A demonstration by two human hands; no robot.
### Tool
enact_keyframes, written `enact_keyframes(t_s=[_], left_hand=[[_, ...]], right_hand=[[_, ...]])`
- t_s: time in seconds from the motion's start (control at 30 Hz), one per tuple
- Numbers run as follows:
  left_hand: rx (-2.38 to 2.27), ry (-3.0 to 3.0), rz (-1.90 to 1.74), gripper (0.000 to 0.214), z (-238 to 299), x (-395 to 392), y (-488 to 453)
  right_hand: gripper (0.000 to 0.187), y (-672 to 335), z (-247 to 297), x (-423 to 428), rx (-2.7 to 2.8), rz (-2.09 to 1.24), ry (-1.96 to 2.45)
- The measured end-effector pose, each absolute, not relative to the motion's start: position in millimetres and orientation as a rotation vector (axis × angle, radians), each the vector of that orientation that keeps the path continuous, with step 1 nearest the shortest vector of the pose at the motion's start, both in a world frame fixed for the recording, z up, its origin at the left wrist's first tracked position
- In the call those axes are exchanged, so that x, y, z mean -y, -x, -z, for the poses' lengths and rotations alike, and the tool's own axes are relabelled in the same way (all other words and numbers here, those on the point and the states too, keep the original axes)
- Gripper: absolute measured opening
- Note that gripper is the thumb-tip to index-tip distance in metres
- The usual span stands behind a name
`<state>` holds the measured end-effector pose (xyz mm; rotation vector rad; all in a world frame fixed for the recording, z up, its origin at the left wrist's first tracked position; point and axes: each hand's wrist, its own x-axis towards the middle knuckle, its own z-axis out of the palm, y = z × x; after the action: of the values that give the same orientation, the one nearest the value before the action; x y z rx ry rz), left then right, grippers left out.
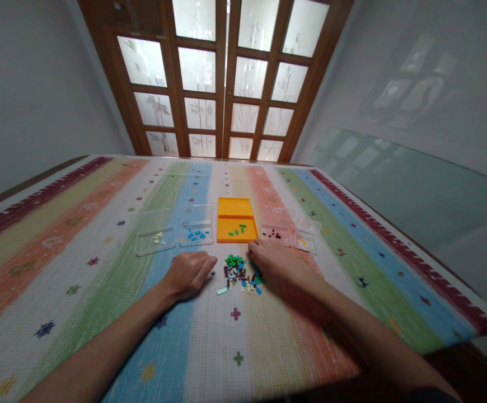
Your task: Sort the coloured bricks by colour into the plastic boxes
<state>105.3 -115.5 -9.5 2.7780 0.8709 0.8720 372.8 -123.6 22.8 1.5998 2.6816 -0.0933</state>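
Observation:
My left hand (190,273) rests on the cloth left of a pile of small building bricks (235,271). Its fingers are curled in a loose fist, and no brick shows in it. On the pile's right side, my right hand (266,257) points its bent fingers down, close to the front edge of an orange case (237,239). Those fingertips are pressed together, and what they hold, if anything, is hidden. Green, blue, brown and cream pieces make up the pile. The case lies open, with several green bricks (237,230) in its near half.
Clear trays flank the case: one with cream bricks (137,246), one with blue bricks (181,239), one with brown bricks (288,238), and one with yellow pieces (314,246). A striped tablecloth (151,336) covers the table. Behind it stand wood-framed glass doors (225,112).

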Motion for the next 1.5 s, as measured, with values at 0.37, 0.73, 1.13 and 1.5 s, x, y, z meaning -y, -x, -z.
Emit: enact_keyframes(t_s=[0.37, 0.73, 1.13, 1.5], left_hand=[[-0.880, -2.782, -0.856, 0.043, 7, 116, -106], [-0.863, -2.850, -0.890, 0.046, 12, 114, -106], [-0.905, -2.836, -0.775, 0.049, 10, 115, -106], [-0.897, -2.837, -0.818, 0.051, 12, 115, -106]], right_hand=[[0.017, -369, -21, 120, -2.649, 0.204, -1.655], [0.009, -380, -50, 93, -2.857, 0.354, -1.676], [0.012, -347, -41, 41, -2.865, 0.112, -1.728], [0.018, -375, -66, 61, -3.004, 0.218, -1.665]])
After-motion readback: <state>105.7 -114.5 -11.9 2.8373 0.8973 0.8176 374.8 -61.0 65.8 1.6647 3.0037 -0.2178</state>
